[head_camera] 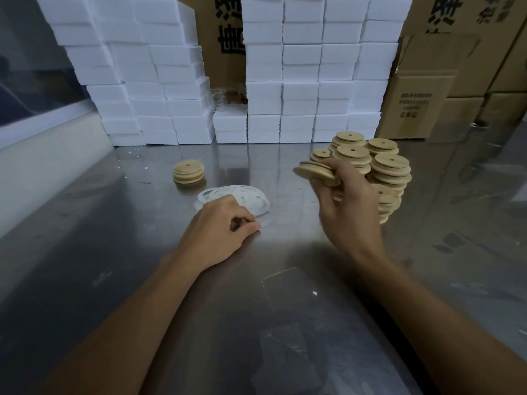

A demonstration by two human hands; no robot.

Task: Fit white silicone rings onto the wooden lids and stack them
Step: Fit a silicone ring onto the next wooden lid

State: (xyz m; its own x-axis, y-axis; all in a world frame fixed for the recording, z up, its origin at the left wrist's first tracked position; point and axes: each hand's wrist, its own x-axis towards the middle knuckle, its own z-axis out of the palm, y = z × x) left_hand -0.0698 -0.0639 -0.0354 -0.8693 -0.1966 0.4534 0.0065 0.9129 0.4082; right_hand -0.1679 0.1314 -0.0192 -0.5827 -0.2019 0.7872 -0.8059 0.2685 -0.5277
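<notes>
Here, left fingers (251, 225) pinching a white ring (266, 222) off the ring pile (242, 195); right fingers (328, 178) gripping wooden lids (313, 172), lid stacks (385, 169) just behind, finished stack (188, 172) beyond left.

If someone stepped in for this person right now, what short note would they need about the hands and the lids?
Right hand: raised above the table, gripping a wooden lid by its edge; no ring visible on it.
Left hand: resting on the steel table, fingers pinching at the near edge of the pile of white silicone rings.
Unfitted lids: big heap at the right, behind the right hand.
Done: a small stack of finished lids at the back left.
Left: ring the held lid, add it to the stack, then work through the heap.
</notes>
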